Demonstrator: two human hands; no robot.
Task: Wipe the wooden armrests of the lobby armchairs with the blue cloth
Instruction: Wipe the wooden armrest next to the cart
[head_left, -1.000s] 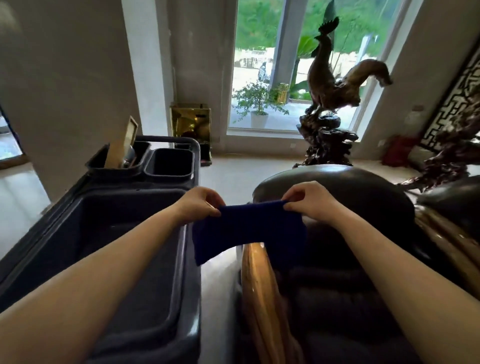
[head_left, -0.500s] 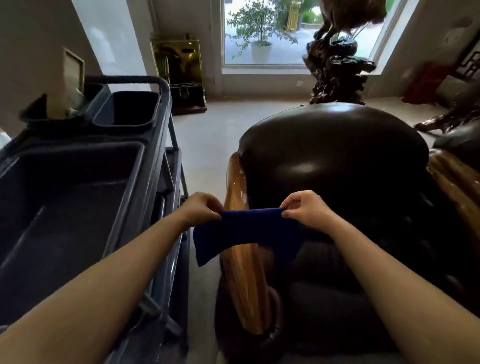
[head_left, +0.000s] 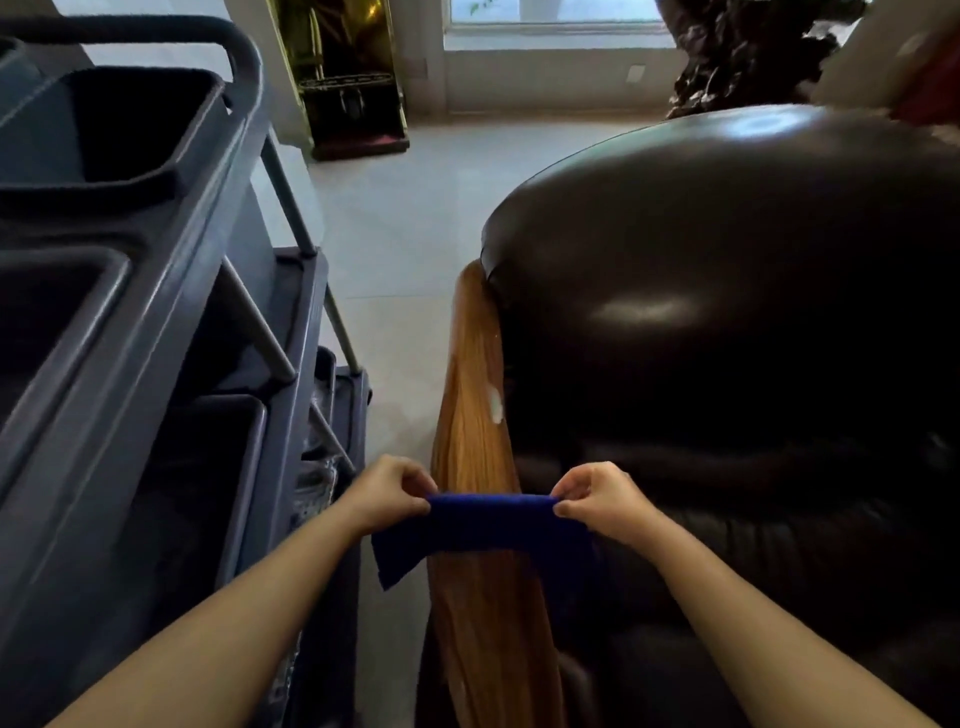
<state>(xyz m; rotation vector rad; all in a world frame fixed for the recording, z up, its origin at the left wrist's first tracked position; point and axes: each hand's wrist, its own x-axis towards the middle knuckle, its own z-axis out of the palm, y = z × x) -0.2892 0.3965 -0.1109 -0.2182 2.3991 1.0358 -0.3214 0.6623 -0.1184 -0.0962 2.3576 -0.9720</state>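
A folded blue cloth (head_left: 488, 525) is stretched crosswise over the long glossy wooden armrest (head_left: 475, 405) of a dark leather armchair (head_left: 727, 312). My left hand (head_left: 387, 493) pinches the cloth's left end, just left of the armrest. At the right end, over the seat side, my right hand (head_left: 597, 499) pinches it. The cloth's lower flap hangs down on the left of the armrest. A small pale smear (head_left: 496, 402) sits on the armrest's right edge, farther ahead of the cloth.
A dark grey cleaning cart (head_left: 156, 312) with bins and shelves stands close on the left, leaving a narrow strip of pale floor (head_left: 405, 291) beside the armrest. A gold stand (head_left: 353, 78) and a dark carved sculpture base (head_left: 737, 57) are by the window wall.
My view has tilted down and moved closer. Both hands have lowered the cloth onto the armrest, still stretched between them.
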